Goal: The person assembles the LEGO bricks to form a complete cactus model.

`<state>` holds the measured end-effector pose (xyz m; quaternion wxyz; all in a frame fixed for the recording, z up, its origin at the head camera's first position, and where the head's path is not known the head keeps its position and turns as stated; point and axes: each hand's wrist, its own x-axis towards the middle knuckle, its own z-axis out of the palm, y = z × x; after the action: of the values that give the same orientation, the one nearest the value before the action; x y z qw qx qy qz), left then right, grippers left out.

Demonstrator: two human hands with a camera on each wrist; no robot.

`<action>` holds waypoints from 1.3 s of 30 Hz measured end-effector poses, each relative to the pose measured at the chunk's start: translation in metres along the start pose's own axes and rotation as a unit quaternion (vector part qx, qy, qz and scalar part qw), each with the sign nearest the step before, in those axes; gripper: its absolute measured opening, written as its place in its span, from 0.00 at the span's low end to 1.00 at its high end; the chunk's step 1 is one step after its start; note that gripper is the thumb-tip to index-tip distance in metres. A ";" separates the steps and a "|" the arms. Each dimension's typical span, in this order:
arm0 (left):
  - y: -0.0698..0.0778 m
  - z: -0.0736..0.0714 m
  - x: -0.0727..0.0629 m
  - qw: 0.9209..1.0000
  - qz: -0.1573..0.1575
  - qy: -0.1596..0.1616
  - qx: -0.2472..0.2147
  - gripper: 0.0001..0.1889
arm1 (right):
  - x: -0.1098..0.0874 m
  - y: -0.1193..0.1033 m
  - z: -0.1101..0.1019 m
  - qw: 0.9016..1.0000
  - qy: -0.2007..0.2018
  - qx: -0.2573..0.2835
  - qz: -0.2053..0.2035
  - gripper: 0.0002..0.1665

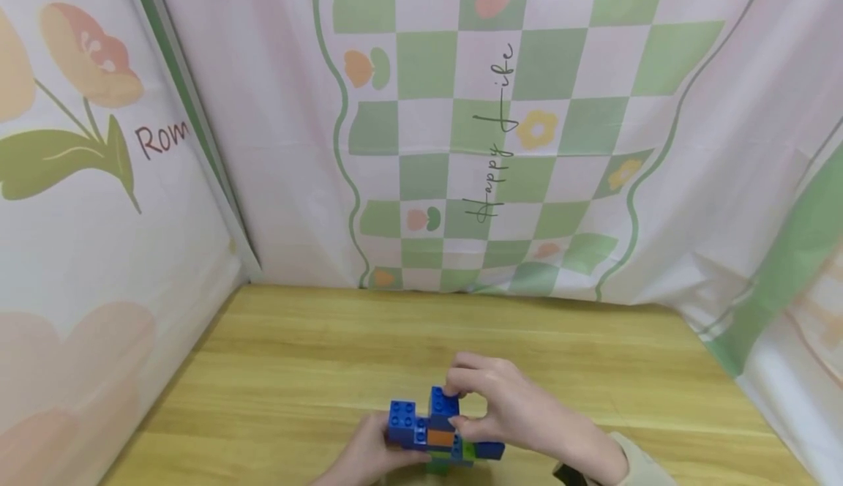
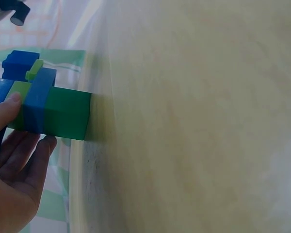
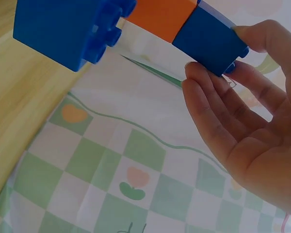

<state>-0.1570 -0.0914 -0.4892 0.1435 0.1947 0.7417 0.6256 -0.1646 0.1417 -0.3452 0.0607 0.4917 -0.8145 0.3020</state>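
A build of large toy building blocks stands over the front part of the table, held by both hands. My left hand [image 1: 365, 448] grips it low on the left side, thumb on the light green block [image 2: 20, 94]. My right hand [image 1: 516, 407] pinches the top blue block [image 1: 443, 402] between thumb and fingers; it sits against the orange block [image 3: 162, 17]. Another studded blue block [image 1: 401, 421] rises on the left, and a dark blue block [image 1: 489, 450] juts out on the right. In the left wrist view, a green block [image 2: 67, 113] forms the bottom end.
The wood-grain table [image 1: 316, 347] spreads behind and beside the hands. A checkered curtain [image 1: 487, 142] hangs at its back edge, with a flowered panel [image 1: 99, 252] along the left. A dark strap or device [image 1: 569, 474] sits at the right wrist.
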 end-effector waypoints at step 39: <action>0.001 0.000 -0.001 1.000 -0.007 0.000 0.000 0.22 | -0.011 0.002 0.008 0.995 0.017 0.068 0.064 0.16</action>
<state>-0.1562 -0.0917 -0.4885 0.1483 0.1896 0.7429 0.6246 -0.1591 0.1463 -0.3573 0.0216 0.4360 -0.8209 0.3682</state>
